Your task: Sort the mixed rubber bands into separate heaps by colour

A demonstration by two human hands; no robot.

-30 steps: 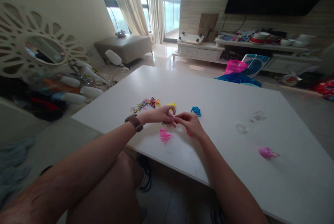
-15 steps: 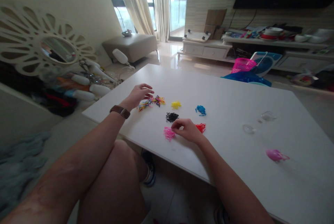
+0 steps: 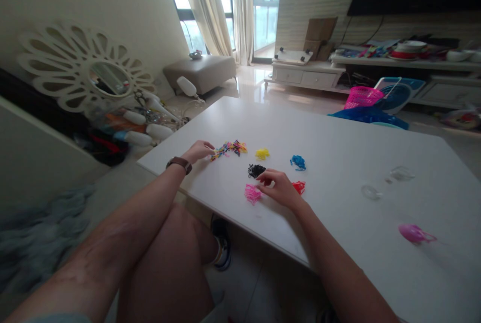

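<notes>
Small rubber bands lie sorted by colour on a white table. My left hand rests at the near left end of a mixed-colour pile of rubber bands, its fingers reaching to the outer bands, slightly apart. My right hand hovers between the pink rubber bands and the red rubber bands, partly covering the red ones. Its thumb and fingers are bent together; anything between them is too small to make out. Black rubber bands lie just beyond its fingertips. Farther back are yellow rubber bands and blue rubber bands.
On the right of the white table lie a pink egg-shaped thing and clear round pieces. Past the far edge stands a pink basket. Lamp parts and a mirror are at the left.
My left hand has drawn back and lowered to the left end of the mixed pile, its fingers less spread. My right hand has lifted slightly off the pink pile. The view has shifted.
</notes>
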